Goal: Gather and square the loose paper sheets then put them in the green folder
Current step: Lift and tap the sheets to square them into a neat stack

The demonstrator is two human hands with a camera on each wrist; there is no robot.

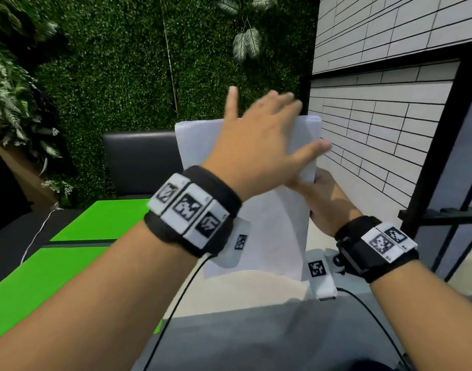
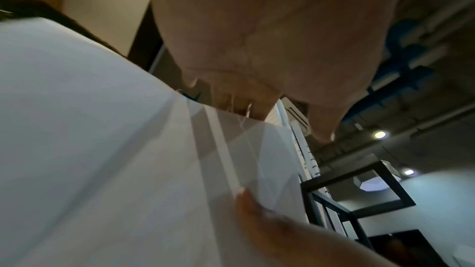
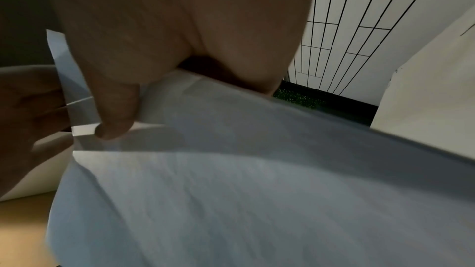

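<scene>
A stack of white paper sheets (image 1: 272, 236) stands upright on its lower edge on the table, to the right of the green folder (image 1: 95, 223). The folder lies open and flat at the left. My right hand (image 1: 323, 199) grips the stack's right edge, thumb on the near face (image 3: 115, 109). My left hand (image 1: 277, 124) is held flat with its fingers spread over the upper part of the stack; in the left wrist view its palm (image 2: 257, 38) hovers beside the top edge of the paper sheets (image 2: 102, 149). The tops of the sheets look slightly uneven.
A black chair back (image 1: 141, 162) stands behind the table, in front of a green hedge wall. A white tiled wall and a black metal frame (image 1: 443, 156) close off the right side. A thin white cable (image 1: 34, 236) runs left of the folder.
</scene>
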